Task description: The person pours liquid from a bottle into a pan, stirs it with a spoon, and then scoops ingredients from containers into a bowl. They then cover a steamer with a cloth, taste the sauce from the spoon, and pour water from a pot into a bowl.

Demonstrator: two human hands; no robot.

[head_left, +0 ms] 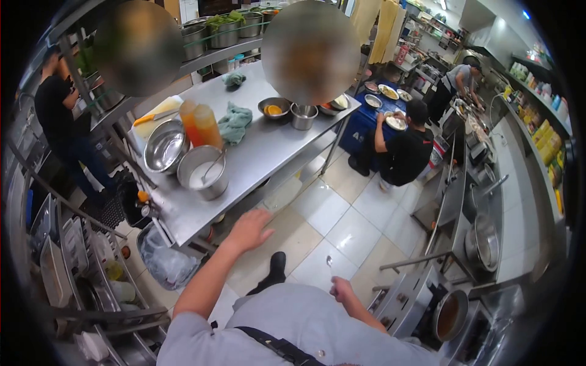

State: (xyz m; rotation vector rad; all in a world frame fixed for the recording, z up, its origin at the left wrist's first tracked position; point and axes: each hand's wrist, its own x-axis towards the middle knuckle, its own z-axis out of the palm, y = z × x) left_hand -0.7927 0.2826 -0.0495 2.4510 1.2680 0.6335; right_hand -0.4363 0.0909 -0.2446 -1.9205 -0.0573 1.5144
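My left hand (249, 230) is held out beside the steel table (268, 165), fingers stretched and thumb apart, with nothing in it. Low over the floor, my right hand (343, 289) is closed on what looks like a metal spoon (329, 261), its bowl pointing away from me; the handle is hard to make out. On the table, the pot nearest my left hand (203, 173) holds white contents and a utensil. Beyond it are a steel bowl (166, 145), orange bottles (200, 124), a green cloth (235, 123), a bowl with orange pieces (273, 108) and a small pot (303, 116).
A person in black (406, 146) crouches by a blue box (354, 131) bearing plates. Another person (455, 85) works at the far right counter, and one (64, 122) stands at left. A pan with brown liquid (450, 315) is at lower right, a lined bin (165, 256) under the table's end.
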